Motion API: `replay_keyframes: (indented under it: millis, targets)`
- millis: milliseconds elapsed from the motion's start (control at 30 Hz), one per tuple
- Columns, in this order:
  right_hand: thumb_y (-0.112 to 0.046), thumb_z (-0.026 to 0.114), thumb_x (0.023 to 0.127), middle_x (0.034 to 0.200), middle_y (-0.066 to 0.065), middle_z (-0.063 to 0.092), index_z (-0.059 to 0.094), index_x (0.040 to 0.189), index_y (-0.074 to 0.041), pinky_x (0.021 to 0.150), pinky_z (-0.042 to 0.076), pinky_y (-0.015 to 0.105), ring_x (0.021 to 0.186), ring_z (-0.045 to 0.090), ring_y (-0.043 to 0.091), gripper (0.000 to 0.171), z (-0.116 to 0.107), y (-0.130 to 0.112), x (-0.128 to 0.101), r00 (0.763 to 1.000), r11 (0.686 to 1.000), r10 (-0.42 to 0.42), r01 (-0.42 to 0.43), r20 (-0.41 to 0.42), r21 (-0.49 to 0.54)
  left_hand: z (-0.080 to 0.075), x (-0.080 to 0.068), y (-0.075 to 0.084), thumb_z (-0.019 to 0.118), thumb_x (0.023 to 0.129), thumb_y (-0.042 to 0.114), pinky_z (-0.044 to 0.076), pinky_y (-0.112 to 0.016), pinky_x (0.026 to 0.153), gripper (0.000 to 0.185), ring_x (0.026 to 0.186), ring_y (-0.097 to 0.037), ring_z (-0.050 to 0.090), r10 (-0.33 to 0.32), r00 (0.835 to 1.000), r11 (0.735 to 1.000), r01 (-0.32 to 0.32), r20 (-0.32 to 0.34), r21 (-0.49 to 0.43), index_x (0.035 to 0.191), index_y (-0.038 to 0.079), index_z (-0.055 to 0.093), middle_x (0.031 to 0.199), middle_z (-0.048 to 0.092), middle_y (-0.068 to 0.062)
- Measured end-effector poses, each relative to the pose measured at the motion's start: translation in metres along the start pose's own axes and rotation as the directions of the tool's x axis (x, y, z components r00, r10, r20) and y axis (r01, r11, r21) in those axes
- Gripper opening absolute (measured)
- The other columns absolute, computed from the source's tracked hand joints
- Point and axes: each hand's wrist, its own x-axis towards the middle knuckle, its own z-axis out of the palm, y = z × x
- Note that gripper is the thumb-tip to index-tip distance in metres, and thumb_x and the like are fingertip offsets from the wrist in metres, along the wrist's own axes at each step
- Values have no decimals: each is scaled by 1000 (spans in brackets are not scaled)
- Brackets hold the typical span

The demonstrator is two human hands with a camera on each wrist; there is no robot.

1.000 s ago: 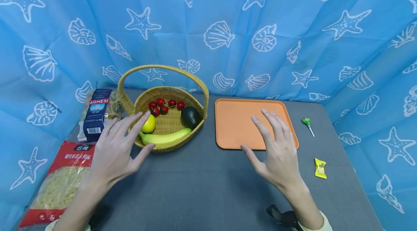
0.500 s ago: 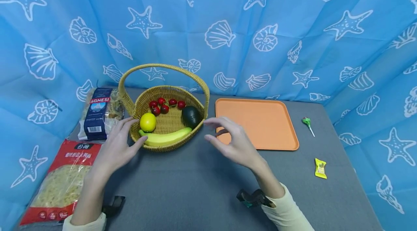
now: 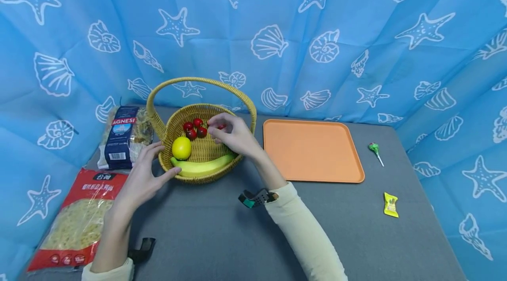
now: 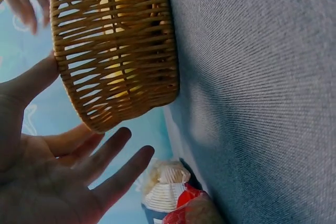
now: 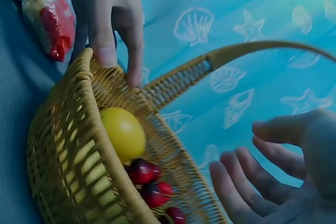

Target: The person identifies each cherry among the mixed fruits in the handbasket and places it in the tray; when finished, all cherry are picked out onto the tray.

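A wicker basket (image 3: 206, 178) with a tall arched handle holds a yellow lemon (image 3: 181, 148), a banana (image 3: 202, 168) and several red cherries (image 3: 191, 133). My left hand (image 3: 141, 184) touches the basket's left rim; in the left wrist view its thumb and a finger rest on the weave while other fingers extend past it. Over the basket's right part hovers my right hand (image 3: 233, 135), close to the cherries. In the right wrist view the right hand's thumb and fingers are apart, nothing between them. It hides the dark green avocado in the head view.
An orange tray (image 3: 313, 151) lies right of the basket. Further right are a green lollipop (image 3: 374, 148) and a yellow wrapped candy (image 3: 390, 205). Two pasta bags, one blue-labelled (image 3: 123, 135) and one red (image 3: 75, 223), lie at the left. A blue curtain (image 3: 253, 21) hangs behind.
My right hand has moved left from above the tray to over the basket's cherries. The left hand has come down to the basket's left rim. The fruit looks unmoved.
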Motion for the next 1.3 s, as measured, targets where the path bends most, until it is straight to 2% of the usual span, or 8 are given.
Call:
replay_keyframes:
  millis: [167, 300, 467, 600, 700, 900, 1133, 1300]
  targets:
    - [-14, 65, 109, 127, 23, 70, 65, 138, 3, 103, 63, 58, 116, 72, 47, 34, 25, 11, 28, 988, 982, 150, -144, -37, 122, 0, 0, -1, 78, 100, 46, 29, -81, 125, 90, 160, -55, 27, -8, 1000, 1000, 8, 5, -21, 164, -1, 36, 174, 28, -29]
    - [-11, 64, 109, 130, 24, 68, 63, 142, 4, 106, 63, 56, 119, 72, 47, 36, 42, 17, 44, 965, 955, 259, -248, -50, 160, 1, 0, -1, 78, 100, 47, 29, -80, 124, 90, 160, -55, 27, -9, 1000, 1000, 9, 3, -24, 164, 0, 37, 174, 28, -29]
    - [-9, 59, 111, 138, 26, 64, 59, 148, 2, 107, 62, 54, 121, 72, 46, 38, 57, 22, 54, 936, 933, 346, -336, -67, 129, 1, -1, -3, 78, 100, 48, 31, -80, 124, 90, 160, -55, 28, -8, 1000, 1000, 8, 4, -30, 164, 0, 37, 175, 28, -28]
    - [-5, 55, 110, 148, 25, 62, 58, 152, -1, 93, 59, 41, 116, 71, 41, 42, 63, 26, 56, 923, 925, 378, -376, -63, 48, 1, -1, -4, 77, 100, 49, 30, -81, 124, 91, 160, -55, 27, -4, 1000, 999, 4, 9, -34, 164, 0, 36, 175, 26, -28]
    - [-1, 58, 106, 153, 21, 61, 61, 150, -3, 87, 49, 34, 116, 64, 31, 44, 66, 31, 57, 920, 922, 385, -388, -75, -21, 1, -1, -4, 77, 100, 48, 29, -81, 124, 92, 161, -55, 26, 0, 1000, 999, 1, 9, -33, 165, -1, 35, 176, 25, -29]
    - [1, 68, 102, 146, 17, 69, 71, 139, -3, 108, 60, 42, 132, 66, 29, 38, 66, 34, 55, 925, 929, 355, -365, -136, -62, 2, 0, -4, 77, 100, 49, 29, -81, 124, 93, 160, -55, 27, -3, 1000, 999, 4, 11, -40, 166, 1, 34, 176, 25, -28]
    - [-6, 70, 105, 127, 18, 76, 72, 137, -2, 83, 66, 28, 102, 81, 35, 32, 57, 27, 40, 961, 965, 261, -262, -96, 5, 2, 0, -3, 77, 100, 49, 29, -81, 124, 92, 161, -56, 26, -8, 1000, 999, 8, 11, -34, 165, 0, 35, 176, 25, -28]
    - [-8, 69, 106, 134, 17, 75, 69, 142, -4, 96, 67, 49, 107, 80, 38, 36, 42, 15, 16, 984, 985, 172, -172, -33, 22, 2, 0, -3, 78, 100, 48, 29, -81, 124, 92, 160, -56, 26, -5, 1000, 999, 5, 3, -36, 165, -1, 35, 176, 25, -29]
